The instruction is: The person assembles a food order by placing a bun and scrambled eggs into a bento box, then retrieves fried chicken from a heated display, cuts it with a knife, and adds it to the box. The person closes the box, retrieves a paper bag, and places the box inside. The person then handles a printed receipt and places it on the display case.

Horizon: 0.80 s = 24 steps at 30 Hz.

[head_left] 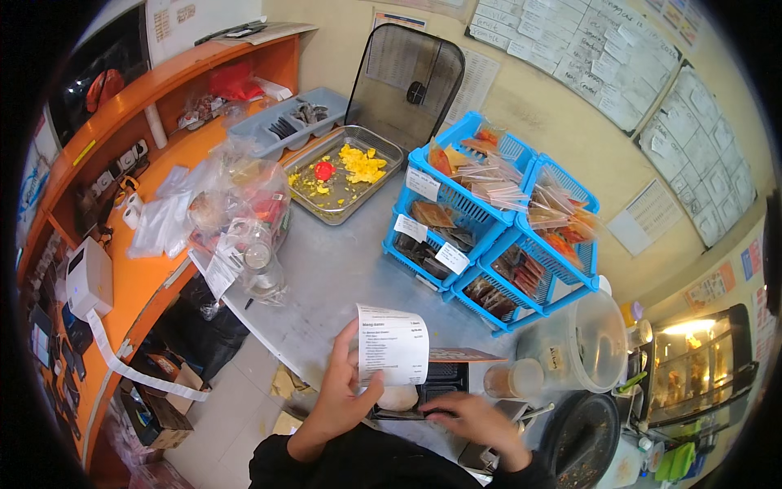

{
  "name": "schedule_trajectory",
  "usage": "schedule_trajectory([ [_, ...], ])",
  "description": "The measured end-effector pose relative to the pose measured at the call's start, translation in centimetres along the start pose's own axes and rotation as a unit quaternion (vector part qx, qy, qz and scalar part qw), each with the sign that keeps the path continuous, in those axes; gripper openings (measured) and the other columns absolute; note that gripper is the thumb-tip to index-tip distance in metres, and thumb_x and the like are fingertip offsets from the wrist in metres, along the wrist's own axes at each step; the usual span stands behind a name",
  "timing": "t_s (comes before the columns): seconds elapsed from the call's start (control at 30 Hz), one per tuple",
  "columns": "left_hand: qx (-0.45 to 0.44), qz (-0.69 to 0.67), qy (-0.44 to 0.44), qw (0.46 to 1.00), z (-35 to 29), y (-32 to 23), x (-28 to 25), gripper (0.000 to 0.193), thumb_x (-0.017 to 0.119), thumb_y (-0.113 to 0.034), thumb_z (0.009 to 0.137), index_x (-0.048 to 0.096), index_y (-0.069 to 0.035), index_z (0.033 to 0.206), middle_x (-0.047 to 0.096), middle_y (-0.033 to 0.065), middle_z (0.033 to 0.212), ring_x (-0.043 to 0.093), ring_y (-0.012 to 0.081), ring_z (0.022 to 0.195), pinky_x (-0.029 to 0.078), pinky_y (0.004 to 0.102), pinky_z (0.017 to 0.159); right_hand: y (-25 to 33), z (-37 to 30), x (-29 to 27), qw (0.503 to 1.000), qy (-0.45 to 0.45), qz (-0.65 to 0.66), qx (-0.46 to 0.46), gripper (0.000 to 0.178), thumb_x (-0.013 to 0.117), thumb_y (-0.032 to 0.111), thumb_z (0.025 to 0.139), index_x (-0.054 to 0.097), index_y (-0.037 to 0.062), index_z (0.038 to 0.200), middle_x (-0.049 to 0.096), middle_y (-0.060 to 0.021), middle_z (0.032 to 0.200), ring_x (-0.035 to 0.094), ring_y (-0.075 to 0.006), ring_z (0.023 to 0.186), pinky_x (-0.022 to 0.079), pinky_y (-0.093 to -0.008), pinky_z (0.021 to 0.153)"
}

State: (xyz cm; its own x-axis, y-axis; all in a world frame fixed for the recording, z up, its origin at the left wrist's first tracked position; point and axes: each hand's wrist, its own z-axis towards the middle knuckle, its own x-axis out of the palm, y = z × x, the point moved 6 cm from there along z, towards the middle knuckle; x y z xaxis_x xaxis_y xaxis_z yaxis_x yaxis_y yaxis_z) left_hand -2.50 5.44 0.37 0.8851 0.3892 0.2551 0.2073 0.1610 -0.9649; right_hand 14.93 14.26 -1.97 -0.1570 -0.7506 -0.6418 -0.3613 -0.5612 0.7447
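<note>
Both forearms in dark sleeves enter from the lower edge; the left hand [338, 395] is raised, fingers [368, 394] pinched closed, while the right hand [476, 424] lies flat, palm down, fingers spread.

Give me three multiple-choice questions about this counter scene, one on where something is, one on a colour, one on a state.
1. Where is the metal tray with yellow food scraps?
A. on the floor
B. on the steel table, left of the blue baskets
C. on top of the orange shelf

2. What colour are the stacked baskets?
A. blue
B. red
C. white

3. What is the left hand doing with the paper receipt?
A. crumpling it
B. leaving it flat on the table
C. holding it up

Answers: 1 B, it sits on the grey table beside them; 2 A, all are blue; 3 C, the fingers grip its curled edge.
</note>
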Motion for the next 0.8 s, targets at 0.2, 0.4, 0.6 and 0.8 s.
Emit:
schedule_trajectory([
  [0.2, 0.055, -0.019, 0.013, 0.998, -0.1, -0.6, 1.1, 0.074, 0.048, 0.009, 0.082, 0.005, -0.002, 0.141, 0.051, 0.0188, 0.123, 0.050, 0.0180, 0.115, 0.039, 0.0282, 0.094, 4.8, -0.9, -20.2, 0.832, -0.454, -0.319, -0.029, 0.021, 0.062, -0.004, 0.073, 0.065, 0.0052, 0.092, 0.064, -0.0102, 0.087, 0.060, -0.0296, 0.080, 0.047, -0.0338, 0.072],
  [0.4, 0.065, 0.011, -0.035, 0.997, -0.8, -1.5, -1.2, 0.077, 0.048, 0.010, 0.082, 0.002, -0.004, 0.142, 0.051, 0.0192, 0.124, 0.051, 0.0182, 0.113, 0.039, 0.0272, 0.093, 0.5, 7.7, -26.9, 0.769, -0.389, -0.506, -0.038, 0.024, 0.062, 0.002, 0.075, 0.065, 0.0090, 0.098, 0.063, -0.0116, 0.088, 0.060, -0.0323, 0.085, 0.048, -0.0392, 0.074],
  [0.6, 0.073, 0.043, -0.115, 0.990, -1.9, -1.7, -4.6, 0.085, 0.047, 0.011, 0.080, -0.005, -0.007, 0.144, 0.055, 0.0174, 0.119, 0.055, 0.0161, 0.106, 0.042, 0.0232, 0.084, -1.9, 6.6, -29.6, 0.797, -0.442, -0.410, 0.025, 0.010, 0.054, 0.010, 0.085, 0.058, 0.0059, 0.094, 0.063, -0.0152, 0.091, 0.061, -0.0336, 0.086, 0.048, -0.0394, 0.076],
  [0.8, 0.131, 0.007, -0.167, 0.977, -1.9, -1.6, -6.0, 0.072, 0.046, 0.010, 0.081, 0.014, -0.005, 0.144, 0.058, 0.0154, 0.114, 0.057, 0.0163, 0.100, 0.044, 0.0263, 0.083, 2.5, 0.7, -28.5, 0.774, -0.569, -0.273, -0.048, 0.010, 0.046, 0.010, 0.093, 0.050, 0.0026, 0.098, 0.064, -0.0155, 0.089, 0.063, -0.0299, 0.082, 0.048, -0.0364, 0.074],
])
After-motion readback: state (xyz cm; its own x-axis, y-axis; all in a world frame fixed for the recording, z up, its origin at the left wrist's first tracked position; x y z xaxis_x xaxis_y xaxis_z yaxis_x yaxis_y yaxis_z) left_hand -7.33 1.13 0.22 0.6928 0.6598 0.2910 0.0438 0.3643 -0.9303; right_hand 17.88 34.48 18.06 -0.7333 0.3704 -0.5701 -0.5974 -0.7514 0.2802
